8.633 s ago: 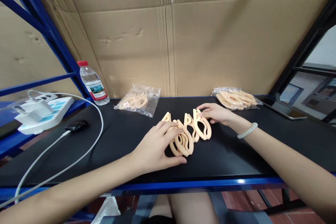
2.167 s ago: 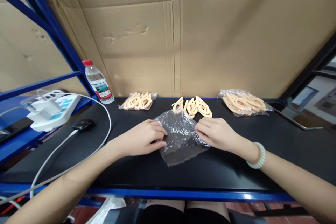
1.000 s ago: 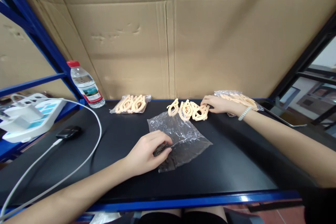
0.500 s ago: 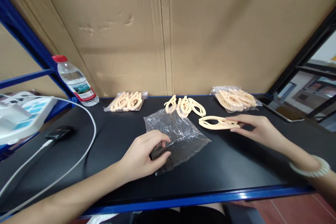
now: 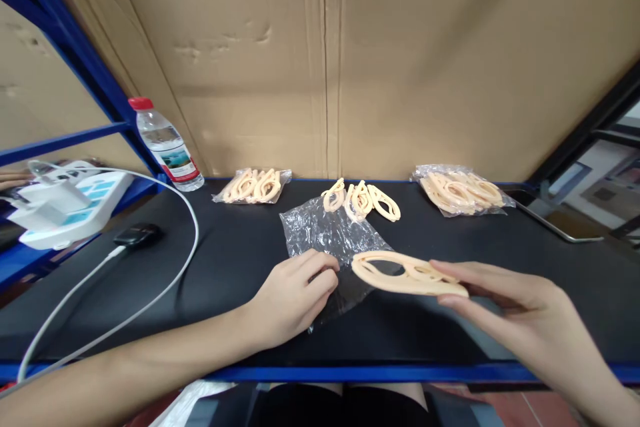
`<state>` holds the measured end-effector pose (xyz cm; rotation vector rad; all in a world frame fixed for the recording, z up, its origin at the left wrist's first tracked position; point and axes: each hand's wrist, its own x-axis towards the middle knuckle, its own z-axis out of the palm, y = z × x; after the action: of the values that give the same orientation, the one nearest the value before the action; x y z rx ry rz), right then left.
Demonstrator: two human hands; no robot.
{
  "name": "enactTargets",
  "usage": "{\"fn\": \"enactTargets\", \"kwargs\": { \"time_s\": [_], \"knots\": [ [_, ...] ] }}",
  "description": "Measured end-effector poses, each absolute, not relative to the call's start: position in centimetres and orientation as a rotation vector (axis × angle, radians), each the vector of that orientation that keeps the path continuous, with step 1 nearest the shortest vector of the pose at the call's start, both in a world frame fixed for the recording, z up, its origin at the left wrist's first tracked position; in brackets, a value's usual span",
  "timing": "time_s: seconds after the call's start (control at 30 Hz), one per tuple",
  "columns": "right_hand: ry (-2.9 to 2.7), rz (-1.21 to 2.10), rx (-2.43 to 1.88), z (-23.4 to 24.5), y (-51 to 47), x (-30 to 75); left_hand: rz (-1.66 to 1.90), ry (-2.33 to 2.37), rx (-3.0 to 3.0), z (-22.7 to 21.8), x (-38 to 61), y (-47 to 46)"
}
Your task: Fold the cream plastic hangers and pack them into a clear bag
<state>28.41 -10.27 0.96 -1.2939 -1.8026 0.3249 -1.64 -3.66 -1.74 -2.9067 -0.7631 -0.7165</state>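
Note:
My right hand (image 5: 505,310) pinches one end of a flat peach-coloured plastic clip (image 5: 400,273) and holds it level just above the black tabletop (image 5: 225,260). The clip's free end points at a clear plastic bag (image 5: 330,237) lying in the middle. My left hand (image 5: 295,293) grips the near edge of that bag with curled fingers. Beyond the bag lies a small loose heap of the same clips (image 5: 363,200).
Two filled bags of clips lie at the back, one left (image 5: 253,185) and one right (image 5: 463,190). A water bottle (image 5: 165,147) stands at the far left beside a white power strip (image 5: 65,203), a white cable (image 5: 150,280) and a small black device (image 5: 136,235). Cardboard forms the back wall.
My right hand took a clip from the loose heap and drew it toward me, up to the bag's near edge. My left hand stayed gripping the bag.

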Motion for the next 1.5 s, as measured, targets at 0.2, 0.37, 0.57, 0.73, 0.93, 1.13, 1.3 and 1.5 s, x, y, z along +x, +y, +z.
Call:
{"fn": "enactTargets", "kwargs": {
  "time_s": [0.2, 0.37, 0.57, 0.73, 0.93, 1.13, 1.3, 1.5],
  "knots": [
    [-2.007, 0.129, -1.210, -0.8, -11.6, 27.1, -0.705, -0.777, -2.873, -2.4, -1.8, -4.0],
    [-2.049, -0.011, -1.220, -2.4, -12.3, 25.8, -0.825, -0.700, -2.849, -2.4, -1.6, -4.3],
    [-2.065, -0.194, -1.239, -2.9, -12.0, 22.8, -0.781, -0.640, -2.917, -1.5, -1.1, -5.5],
    [-2.122, -0.077, -1.285, -3.2, -11.5, 21.5, -0.560, -0.918, -2.796, -1.0, -0.4, -7.7],
    [-2.215, -0.092, -1.261, -3.7, -11.0, 21.6, -0.386, -1.171, -2.617, -2.5, -0.1, -9.9],
    [-2.256, -0.149, -1.204, -2.8, -10.7, 21.6, -0.315, -1.213, -2.659, -3.1, -0.6, -10.3],
    [-2.230, -0.102, -1.209, -2.2, -11.2, 21.9, -0.225, -1.186, -2.797, -3.0, -1.0, -10.7],
    [-2.242, -0.165, -1.195, -2.2, -12.0, 21.7, -0.073, -1.062, -2.986, -2.8, -1.3, -11.0]
  ]
}}
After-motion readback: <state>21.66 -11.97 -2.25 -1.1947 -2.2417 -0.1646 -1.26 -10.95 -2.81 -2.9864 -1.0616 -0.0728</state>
